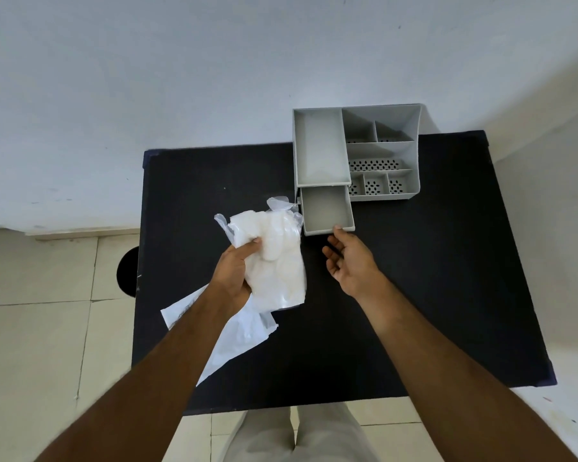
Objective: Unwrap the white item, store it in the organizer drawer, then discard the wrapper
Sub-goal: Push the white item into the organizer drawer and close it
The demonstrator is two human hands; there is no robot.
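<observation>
A person's left hand (236, 273) grips the white item (277, 261), partly in its clear wrapper (234, 331), above the dark surface (414, 278). The right hand (347, 261), fingers spread and empty, touches the organizer's (411, 155) open, empty drawer (327, 211) near the far edge. Storing and discarding remain.

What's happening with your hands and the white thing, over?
Left hand gripping white item, clear wrapper hanging below. Right hand open, fingers at the front edge of the open, empty drawer. Path clear.
</observation>
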